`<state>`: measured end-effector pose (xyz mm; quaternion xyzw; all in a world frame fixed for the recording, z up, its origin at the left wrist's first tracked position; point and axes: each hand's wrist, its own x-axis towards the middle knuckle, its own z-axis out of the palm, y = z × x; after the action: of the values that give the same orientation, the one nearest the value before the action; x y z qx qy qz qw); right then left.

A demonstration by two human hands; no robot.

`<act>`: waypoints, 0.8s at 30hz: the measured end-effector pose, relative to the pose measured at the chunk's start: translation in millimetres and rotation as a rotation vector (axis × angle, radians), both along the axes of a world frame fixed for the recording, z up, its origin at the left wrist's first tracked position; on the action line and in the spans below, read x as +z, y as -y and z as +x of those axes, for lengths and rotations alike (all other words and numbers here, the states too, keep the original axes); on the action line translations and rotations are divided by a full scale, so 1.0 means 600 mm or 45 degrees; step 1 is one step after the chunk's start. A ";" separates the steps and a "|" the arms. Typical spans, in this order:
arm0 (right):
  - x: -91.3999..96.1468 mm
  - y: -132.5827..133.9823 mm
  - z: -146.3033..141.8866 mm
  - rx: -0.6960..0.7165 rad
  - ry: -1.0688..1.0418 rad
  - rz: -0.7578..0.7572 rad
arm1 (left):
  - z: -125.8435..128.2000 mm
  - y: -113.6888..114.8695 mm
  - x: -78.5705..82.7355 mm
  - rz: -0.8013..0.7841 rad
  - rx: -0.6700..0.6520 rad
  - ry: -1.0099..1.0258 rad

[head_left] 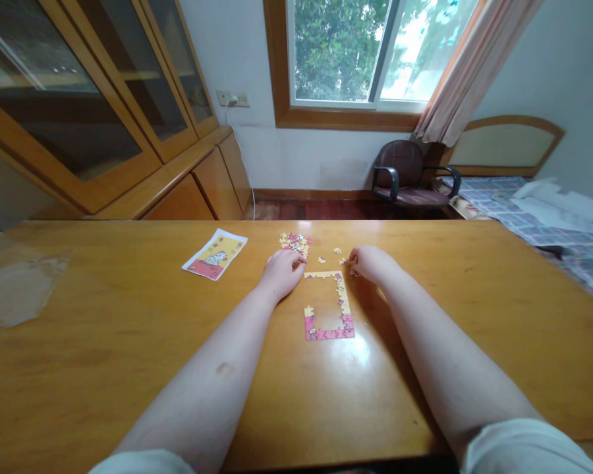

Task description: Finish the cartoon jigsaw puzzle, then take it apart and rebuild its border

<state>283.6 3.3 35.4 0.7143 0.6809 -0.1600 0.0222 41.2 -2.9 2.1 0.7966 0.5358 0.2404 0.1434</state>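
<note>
A partly joined jigsaw puzzle (344, 301) lies flat on the table, its border yellow at the top and pink along the bottom, with a gap in its left side. My left hand (282, 271) rests just above its upper left corner, beside a heap of loose puzzle pieces (292, 241). Its fingers are slightly bent, thumb and forefinger apart, and no piece can be made out in them. To the right of the puzzle, my right hand (370, 263) has its fingers curled down at a puzzle piece (354, 273), mostly hidden under them. Another loose piece (342, 261) lies by its fingertips.
Single pieces (337, 251) lie between the heap and my right hand. A picture card (216, 254) with a white animal on yellow and pink is at the left. Clear plastic (20, 289) lies at the far left of the wooden table (128, 316). Beyond stands a chair (400, 171).
</note>
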 end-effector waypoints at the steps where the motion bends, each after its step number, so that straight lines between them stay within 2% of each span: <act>1: 0.001 0.000 0.000 -0.012 -0.001 -0.008 | 0.000 0.000 -0.001 0.000 0.001 0.001; 4: 0.002 0.000 -0.001 0.003 0.036 0.017 | 0.000 -0.001 -0.002 0.007 0.003 0.005; 6: -0.001 0.001 -0.005 0.045 0.063 0.121 | 0.000 -0.001 -0.002 0.014 0.000 0.005; 9: -0.016 0.005 -0.018 0.245 0.021 0.363 | 0.000 -0.001 -0.002 0.025 -0.010 0.001; 11: -0.030 0.007 -0.028 0.404 -0.013 0.459 | 0.000 -0.001 -0.002 0.034 -0.014 -0.001; 17: -0.059 0.008 -0.044 0.634 -0.080 0.473 | -0.001 -0.001 -0.007 0.055 -0.008 -0.010; 20: -0.062 0.005 -0.044 0.654 -0.089 0.452 | -0.001 -0.002 -0.008 0.057 -0.013 -0.017; 24: -0.059 0.001 -0.044 0.562 -0.030 0.464 | -0.001 -0.002 -0.005 0.048 -0.016 -0.015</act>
<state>257.3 2.7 -0.1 0.5390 0.8378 -0.0345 -0.0801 40.5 -2.0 -0.9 0.8039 0.5270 0.2447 0.1268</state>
